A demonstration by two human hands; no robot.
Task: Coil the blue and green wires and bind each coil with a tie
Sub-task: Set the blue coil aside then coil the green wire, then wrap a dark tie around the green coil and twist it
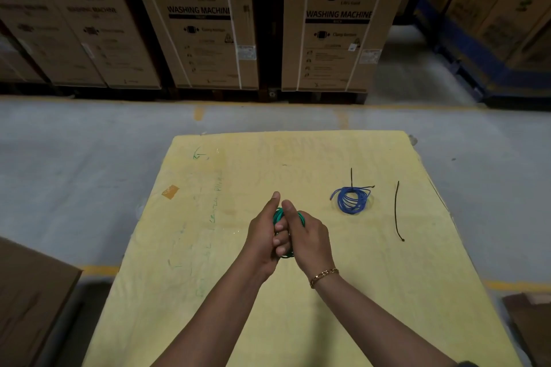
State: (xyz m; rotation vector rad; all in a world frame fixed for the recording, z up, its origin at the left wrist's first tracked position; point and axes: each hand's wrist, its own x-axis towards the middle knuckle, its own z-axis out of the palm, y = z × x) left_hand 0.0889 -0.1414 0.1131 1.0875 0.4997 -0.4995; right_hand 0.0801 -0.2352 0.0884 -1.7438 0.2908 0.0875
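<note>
Two bare forearms reach up from the bottom edge of the frame over a yellow table (208, 277). The left hand (262, 232) and right hand (310, 235) meet at centre, the fingers of both curled round a small coil of green wire (278, 214), thumbs raised above it. A gold-coloured bracelet (323, 275) circles the right wrist. Right of the hands and apart from them, the blue wire (351, 199) lies coiled on the table, a black tie (351, 177) at its far side, tail pointing toward the top of the frame. Further right lies a loose black tie (396, 211). Cartons (202, 21) marked LG line the top.
</note>
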